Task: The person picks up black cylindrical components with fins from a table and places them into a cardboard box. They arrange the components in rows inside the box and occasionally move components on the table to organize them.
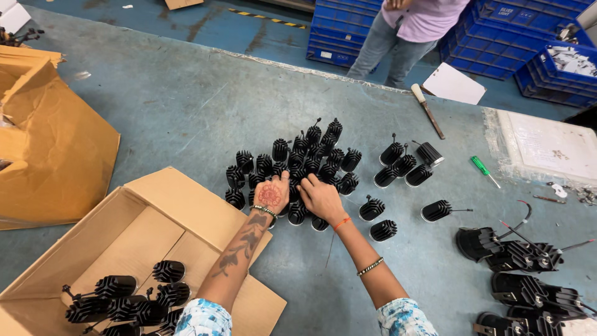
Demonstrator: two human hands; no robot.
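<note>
1. Left hand (271,195), with a red pattern on its back, lies knuckles up on the near edge of the heat sinks (297,163); its fingers curl down among them, and whether they grip one cannot be told.
2. Right hand (320,198) is just beside it, touching, fingers bent onto the same near row; its grip is hidden too.
3. These black finned heat sinks stand packed upright at the middle of the grey table (174,106), some with a thin wire sticking up.
4. Near left, an open box (155,218) of brown cardboard holds about ten more black finned parts (127,298), lying on their sides in its near corner; the rest of its floor is bare.
5. Far left stands a second carton (56,143), tilted, its contents out of sight.
6. Right of the hands, loose sinks (404,168) lie on their sides in a small group, with three more (398,214) nearer, apart from the cluster.
7. Near right, larger black finned housings (522,274) with red and black wires lie in a heap.
8. Far right lie a green screwdriver (483,170), a wooden-handled tool (426,109), a white sheet (454,83) and a clear plastic bag (547,146).
9. Beyond the table, a person (410,31) stands by stacked blue crates (528,37); one crate holds pale parts.
</note>
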